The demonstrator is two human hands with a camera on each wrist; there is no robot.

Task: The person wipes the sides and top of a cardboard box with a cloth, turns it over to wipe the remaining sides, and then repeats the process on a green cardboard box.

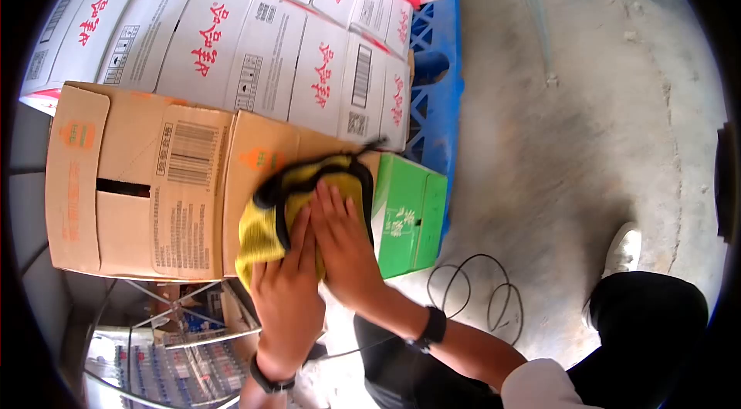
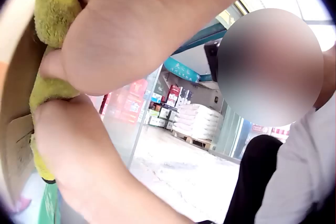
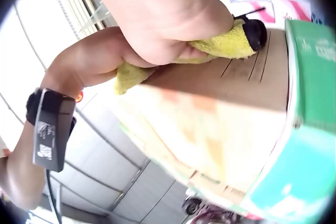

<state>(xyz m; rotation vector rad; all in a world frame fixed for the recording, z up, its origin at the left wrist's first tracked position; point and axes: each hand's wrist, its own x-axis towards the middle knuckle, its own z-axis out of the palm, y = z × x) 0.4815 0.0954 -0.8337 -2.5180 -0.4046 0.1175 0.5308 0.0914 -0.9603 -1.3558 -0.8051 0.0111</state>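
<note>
A yellow fluffy cloth [image 1: 261, 233] with black trim lies on the top of a brown cardboard box [image 1: 245, 143]. My left hand [image 1: 289, 305] presses on the lower part of the cloth with its fingers stretched out. Beside it my right hand [image 1: 343, 247] lies flat on the cloth, fingers straight, close against the left one. A dark end of the trim sticks out toward the white cartons. The right wrist view shows the cloth [image 3: 231, 45] between the right palm and the box. In the left wrist view, both hands rest against the cloth [image 2: 55, 8].
Printed white cartons [image 1: 208, 46] lie behind the brown boxes, on a blue pallet [image 1: 444, 100]. A green box [image 1: 413, 216] stands at the right end. A black cable [image 1: 494, 293] loops over the concrete floor [image 1: 563, 154]. A wire rack [image 1: 170, 324] is at lower left.
</note>
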